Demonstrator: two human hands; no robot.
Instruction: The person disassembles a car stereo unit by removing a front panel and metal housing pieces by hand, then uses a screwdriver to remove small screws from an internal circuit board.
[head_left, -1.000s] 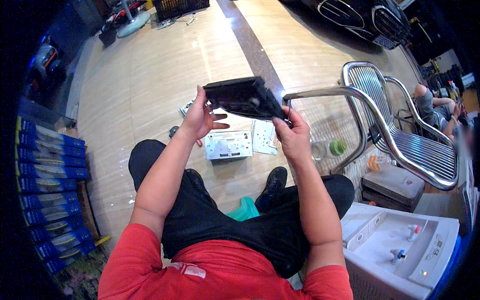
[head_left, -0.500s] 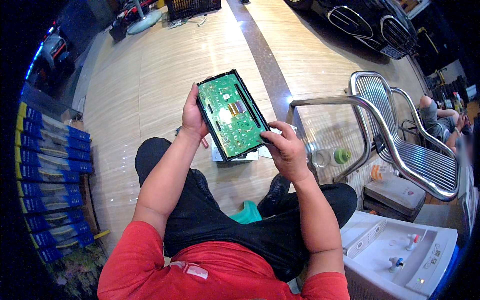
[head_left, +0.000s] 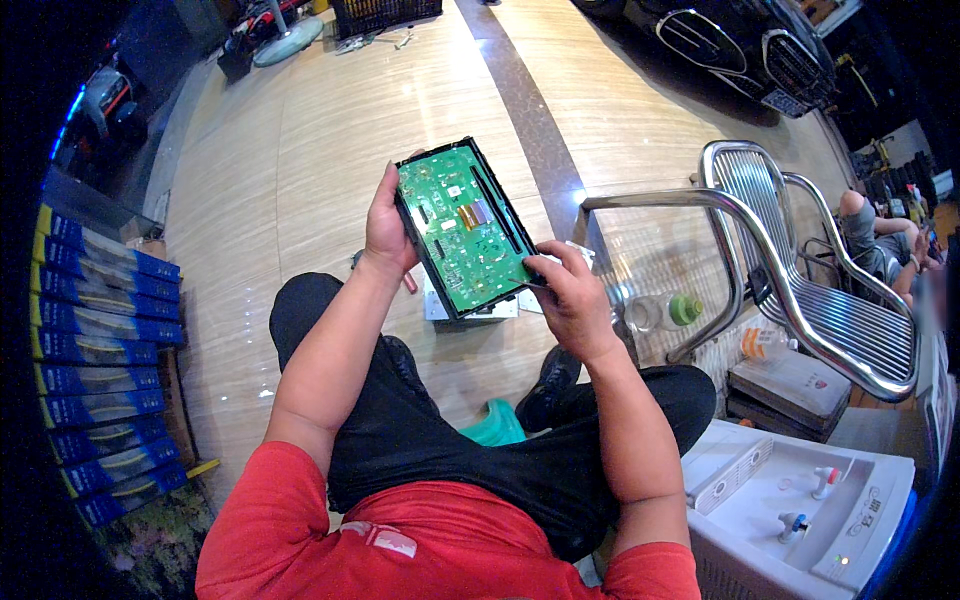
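Observation:
Between my two hands is a display panel (head_left: 465, 230) in a black frame, its green circuit board facing up. A short ribbon cable lies at the board's middle. My left hand (head_left: 390, 225) is closed round the panel's left edge, with most fingers hidden underneath. At the lower right corner my right hand (head_left: 570, 295) grips the frame between thumb and fingers. Below the panel, partly covered by it, a silvery metal box (head_left: 480, 314) sits on the floor between my feet. A small reddish handle (head_left: 410, 283) shows beside it.
A metal-slat chair (head_left: 770, 250) stands to the right, near a glass jar with a green lid (head_left: 685, 309). A white water dispenser (head_left: 800, 510) is at the lower right, stacked blue boxes (head_left: 105, 370) at the left. Farther right a person (head_left: 885, 240) sits.
The panel has tilted slightly, and the bright glare on its board has faded. Both hands keep hold of it in nearly the same place.

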